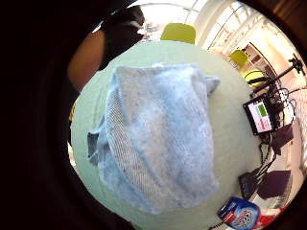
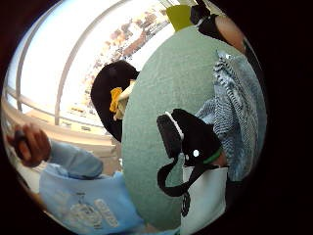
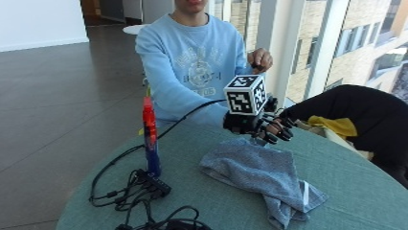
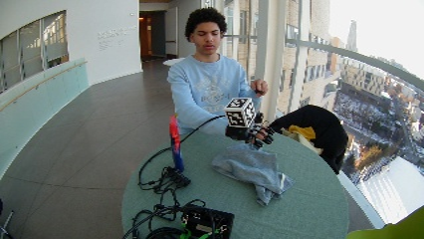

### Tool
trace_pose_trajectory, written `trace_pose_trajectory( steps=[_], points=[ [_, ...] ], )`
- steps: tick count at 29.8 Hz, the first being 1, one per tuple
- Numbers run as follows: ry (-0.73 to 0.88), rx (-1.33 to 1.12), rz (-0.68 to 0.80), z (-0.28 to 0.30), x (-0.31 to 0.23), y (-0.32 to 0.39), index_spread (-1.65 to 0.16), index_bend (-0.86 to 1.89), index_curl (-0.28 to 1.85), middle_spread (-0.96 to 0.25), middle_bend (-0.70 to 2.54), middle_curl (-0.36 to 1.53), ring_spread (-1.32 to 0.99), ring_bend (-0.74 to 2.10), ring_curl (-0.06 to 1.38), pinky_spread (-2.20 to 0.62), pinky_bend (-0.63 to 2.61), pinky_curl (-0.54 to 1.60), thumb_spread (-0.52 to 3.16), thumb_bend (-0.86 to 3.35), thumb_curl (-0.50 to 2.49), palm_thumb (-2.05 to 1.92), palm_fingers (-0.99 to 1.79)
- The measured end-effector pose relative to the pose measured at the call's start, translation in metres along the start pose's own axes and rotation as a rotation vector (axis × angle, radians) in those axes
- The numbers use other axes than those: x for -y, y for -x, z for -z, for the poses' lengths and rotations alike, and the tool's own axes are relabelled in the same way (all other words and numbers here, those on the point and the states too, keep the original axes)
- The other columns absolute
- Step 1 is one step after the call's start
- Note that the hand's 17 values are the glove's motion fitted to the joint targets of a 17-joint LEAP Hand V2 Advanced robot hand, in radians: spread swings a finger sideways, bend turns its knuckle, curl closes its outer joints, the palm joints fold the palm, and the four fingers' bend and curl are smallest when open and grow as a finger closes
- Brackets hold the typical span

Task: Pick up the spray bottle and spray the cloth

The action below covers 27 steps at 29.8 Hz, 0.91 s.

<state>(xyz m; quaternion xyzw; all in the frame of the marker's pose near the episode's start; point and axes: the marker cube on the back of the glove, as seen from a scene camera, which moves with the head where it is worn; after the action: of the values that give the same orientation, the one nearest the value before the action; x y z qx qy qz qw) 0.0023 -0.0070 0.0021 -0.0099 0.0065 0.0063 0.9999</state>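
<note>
A crumpled light blue cloth [image 3: 255, 172] lies in the middle of the round green table [image 3: 357, 191]. My gloved right hand [image 3: 261, 125] hovers just above the cloth's far edge. Its fingers hang loosely curled and spread, and they hold nothing. A spray bottle [image 3: 150, 139] with a blue body and red top stands upright near the table's left edge, well apart from the hand. In the little finger side palm view the cloth [image 1: 158, 139] fills the middle, with the bottle [image 1: 238, 213] beyond one corner of it. The thumb side palm view shows the gloved thumb [image 2: 188, 137] beside the cloth [image 2: 234, 112].
Black cables and a small box [image 3: 150, 189] lie around the bottle's base. A black device with a lit screen [image 4: 209, 221] sits at the table's near edge. A black coat over a chair [image 3: 363, 115] stands beside the table on the right. The person's bare hand [image 3: 260, 60] is raised near the chest.
</note>
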Motion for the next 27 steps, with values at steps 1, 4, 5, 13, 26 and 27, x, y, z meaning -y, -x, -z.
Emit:
trace_pose_trajectory(
  steps=[1,4,5,13,26,27],
  points=[
    [0.005,-0.005,-0.003,-0.001,0.002,-0.001,-0.19,0.29,0.09,-0.04,0.39,0.1,-0.03,0.26,0.06,0.11,0.21,0.04,0.41,0.28,0.08,0.43,0.65],
    [0.034,-0.027,-0.023,-0.005,0.012,-0.005,-0.26,0.29,0.16,-0.06,0.4,0.15,-0.03,0.26,0.12,0.15,0.19,0.1,0.6,0.29,0.1,0.47,0.6],
    [0.043,-0.032,-0.03,-0.007,0.015,-0.006,-0.28,0.28,0.18,-0.06,0.4,0.16,-0.04,0.26,0.13,0.16,0.19,0.12,0.66,0.28,0.11,0.47,0.59],
    [0.087,-0.044,-0.066,-0.016,0.02,-0.016,-0.36,0.24,0.25,-0.07,0.38,0.23,-0.04,0.25,0.17,0.2,0.17,0.16,0.93,0.23,0.14,0.48,0.56],
    [0.08,-0.046,-0.08,-0.011,0.018,-0.018,-0.38,0.22,0.31,-0.07,0.35,0.29,-0.03,0.23,0.21,0.23,0.15,0.18,1.1,0.16,0.18,0.52,0.57],
    [0.08,-0.045,-0.08,-0.011,0.018,-0.018,-0.38,0.22,0.32,-0.07,0.35,0.29,-0.03,0.23,0.22,0.23,0.15,0.19,1.1,0.16,0.18,0.53,0.57]
  ],
)
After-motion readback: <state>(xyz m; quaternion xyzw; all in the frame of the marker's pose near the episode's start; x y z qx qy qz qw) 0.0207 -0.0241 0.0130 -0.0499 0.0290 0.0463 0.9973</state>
